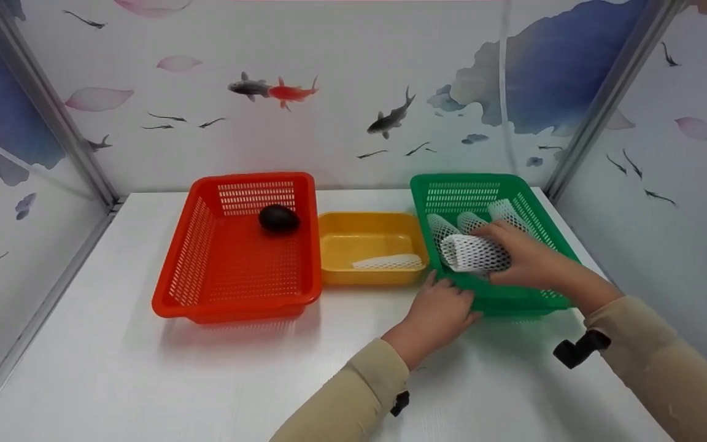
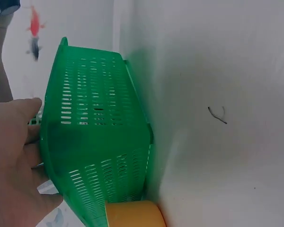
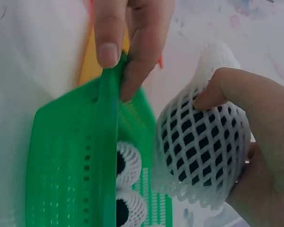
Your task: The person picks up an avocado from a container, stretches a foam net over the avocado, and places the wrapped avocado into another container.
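Note:
My right hand (image 1: 528,258) grips a dark, rounded fruit in a white foam net sleeve (image 3: 201,142), held over the green basket (image 1: 473,178). The sleeve's narrow end bunches up beyond the thumb in the right wrist view. With thumb outside and fingers inside, my left hand (image 1: 436,313) pinches the basket's near rim at its left corner. Inside that basket lie several more netted pieces (image 1: 506,213), two showing dark ends in the right wrist view. A bare, dark egg-shaped fruit (image 1: 278,218) rests in the red basket (image 1: 231,270) on the left.
Between the two baskets stands a yellow tray (image 1: 372,217) with a flattened white foam net (image 1: 388,262) in it. All three containers are on a white table (image 1: 218,380). Printed panels (image 1: 353,73) enclose its back and sides.

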### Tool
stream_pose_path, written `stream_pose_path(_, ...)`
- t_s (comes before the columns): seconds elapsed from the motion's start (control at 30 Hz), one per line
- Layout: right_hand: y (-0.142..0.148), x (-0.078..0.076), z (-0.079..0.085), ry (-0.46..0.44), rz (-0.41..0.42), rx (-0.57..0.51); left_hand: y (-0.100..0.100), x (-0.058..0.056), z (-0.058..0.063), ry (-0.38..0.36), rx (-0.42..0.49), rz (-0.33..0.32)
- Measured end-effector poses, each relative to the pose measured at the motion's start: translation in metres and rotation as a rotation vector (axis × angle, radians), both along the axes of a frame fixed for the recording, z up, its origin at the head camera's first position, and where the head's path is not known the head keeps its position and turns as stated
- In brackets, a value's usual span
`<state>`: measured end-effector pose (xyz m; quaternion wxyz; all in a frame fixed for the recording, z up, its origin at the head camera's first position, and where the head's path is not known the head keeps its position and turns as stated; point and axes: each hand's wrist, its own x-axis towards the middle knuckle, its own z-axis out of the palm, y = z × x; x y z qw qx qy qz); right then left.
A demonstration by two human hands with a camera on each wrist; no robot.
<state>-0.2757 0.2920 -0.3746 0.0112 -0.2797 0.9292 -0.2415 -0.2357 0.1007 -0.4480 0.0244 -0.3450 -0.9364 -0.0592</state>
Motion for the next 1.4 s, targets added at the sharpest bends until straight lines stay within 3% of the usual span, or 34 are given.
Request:
stream_pose_path(0.13,0.006,-0.014,-0.004,-0.068,0.014,0.103,0.007,-0.005,-0.004,0.026,-0.039,-0.008)
stream_pose_path(0.3,0.013,-0.031,-0.006,-0.139,0.040,0.231,0.010,-0.007,-0.009,0.025,-0.011,0.003)
stream_pose_path(0.73,0.000,-0.071,-0.022,-0.370,-0.039,0.501,0.013,-0.007,-0.010,0.016,-0.011,-0.010)
stream_pose_path(1.0,-0.014,-0.085,-0.025,-0.328,-0.044,0.578,0.009,-0.009,-0.007,0.028,-0.014,-0.004)
stream_pose_path(1.23,-0.019,-0.090,-0.031,-0.311,-0.002,0.620,0.009,-0.008,-0.009,0.070,-0.030,0.004)
stream_pose_path(1.4,-0.021,-0.093,-0.035,-0.298,0.002,0.635,0.011,-0.008,-0.008,0.058,-0.033,0.003)
